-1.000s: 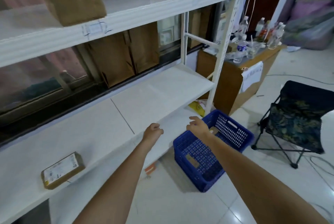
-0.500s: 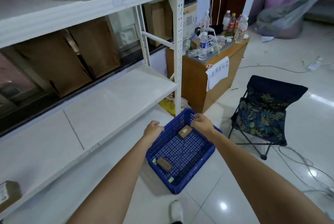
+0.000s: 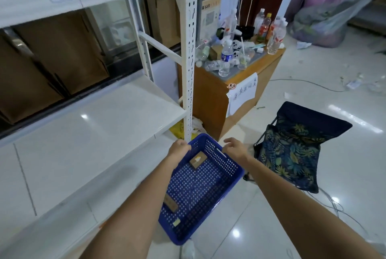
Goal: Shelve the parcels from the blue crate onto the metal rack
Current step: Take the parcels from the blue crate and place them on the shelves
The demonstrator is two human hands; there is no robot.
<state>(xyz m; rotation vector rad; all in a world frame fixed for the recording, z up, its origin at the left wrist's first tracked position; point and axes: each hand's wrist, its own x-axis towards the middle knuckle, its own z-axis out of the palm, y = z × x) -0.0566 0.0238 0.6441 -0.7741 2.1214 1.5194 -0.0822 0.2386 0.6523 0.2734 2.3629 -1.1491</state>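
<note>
The blue crate (image 3: 229,172) sits on the floor beside the white metal rack (image 3: 189,54). Two small brown parcels lie inside it: one parcel (image 3: 198,159) with a white label near the far end, another parcel (image 3: 170,202) near the left wall, partly hidden by my forearm. My left hand (image 3: 179,148) hovers over the crate's far left corner, fingers loosely curled and holding nothing. My right hand (image 3: 235,147) hangs above the far right rim, fingers spread and empty. The rack's middle shelf (image 3: 94,125) is bare white in the part I see.
A folding camp chair (image 3: 296,146) with leaf-print fabric stands right of the crate. A wooden cabinet (image 3: 211,100) crowded with bottles stands behind the rack post. Cardboard boxes (image 3: 62,50) lean behind the rack. Cables lie on the tiled floor at right.
My view has swung right and down, from the shelf to the crate. Both hands have come over the crate's far end; the parcel on the shelf has gone out of view.
</note>
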